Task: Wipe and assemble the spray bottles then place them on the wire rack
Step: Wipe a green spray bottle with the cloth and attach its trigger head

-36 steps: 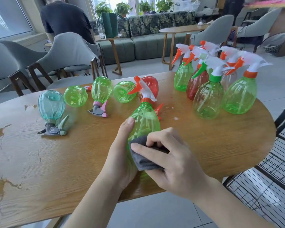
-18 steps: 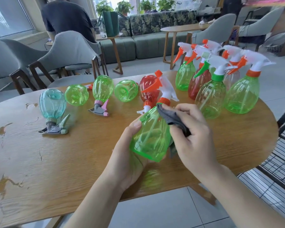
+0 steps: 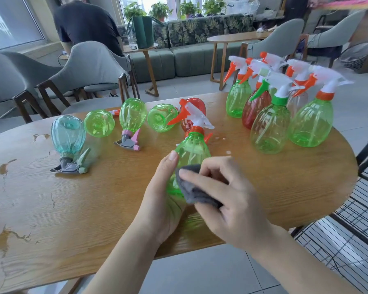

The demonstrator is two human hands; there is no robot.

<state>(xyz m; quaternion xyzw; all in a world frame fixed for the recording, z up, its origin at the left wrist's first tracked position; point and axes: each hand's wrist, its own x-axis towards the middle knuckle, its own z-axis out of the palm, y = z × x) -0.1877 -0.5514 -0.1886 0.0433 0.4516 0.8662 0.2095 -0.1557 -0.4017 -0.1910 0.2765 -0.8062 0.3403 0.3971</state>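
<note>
Half a second ago the grey cloth sat up by the orange collar; now it has slid down to the lower body of the green spray bottle, which has swung back to nearly upright, its white head and orange trigger pointing away and to the left. The left hand grips the bottle from the left and underneath, thumb lying along its side. The right hand pinches the cloth, fingers curled over it, and presses it against the bottle's right flank. The bottle is held just above the near edge of the wooden table.

The bottle's ribbed, see-through body looks empty. On the right of the table stands a cluster of assembled bottles, green, red and one clear, all upright with white heads and no visible liquid. To the left, a teal bottle and a green bottle with a pink head stand tipped on their spray heads, and two green bottles lie with their bases toward the camera. A red bottle lies behind the held one. The black wire rack stands just beside the table's right end.
</note>
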